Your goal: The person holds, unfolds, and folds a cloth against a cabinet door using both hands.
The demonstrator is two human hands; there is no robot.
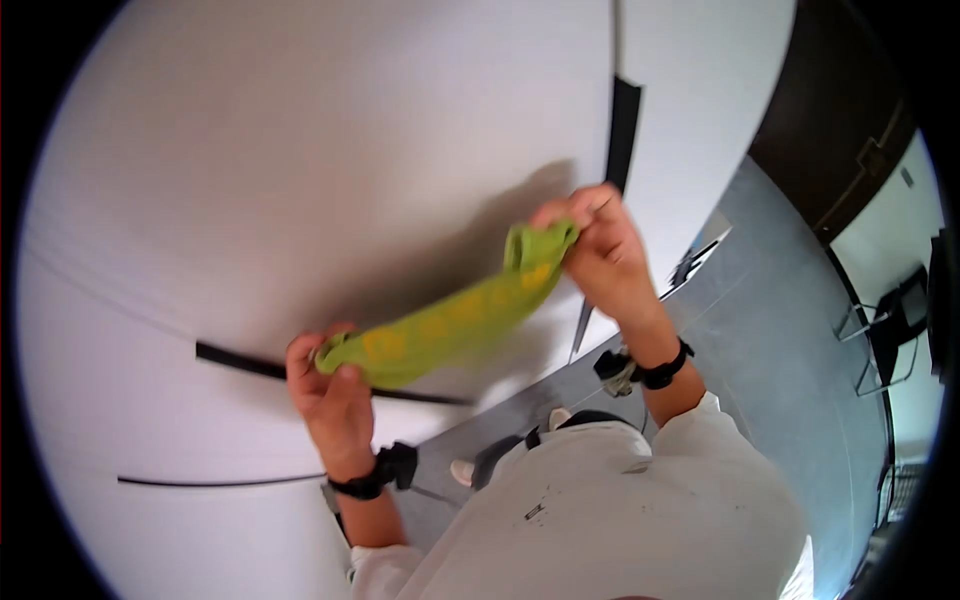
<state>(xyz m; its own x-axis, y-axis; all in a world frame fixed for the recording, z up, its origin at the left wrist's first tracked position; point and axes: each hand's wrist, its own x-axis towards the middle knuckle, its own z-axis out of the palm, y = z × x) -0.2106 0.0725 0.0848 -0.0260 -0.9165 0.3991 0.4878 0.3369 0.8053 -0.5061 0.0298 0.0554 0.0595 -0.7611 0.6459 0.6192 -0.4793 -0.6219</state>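
A green cloth (450,325) with a row of yellow marks hangs stretched between my two hands, above a white surface. The cloth is bunched at both ends, and its exact kind cannot be made out. My left hand (335,405) pinches the lower left end between thumb and fingers. At the upper right end, my right hand (608,250) is closed on the cloth's edge, near a folded-over loop. A dark shadow falls on the white surface just behind the cloth. Each wrist wears a black strap with a small device.
The white tabletop (300,150) fills the left and top, with black strips (622,135) on it. Grey floor (770,330) lies to the right, with a black chair (900,320) by the wall and a dark door (835,110) at top right.
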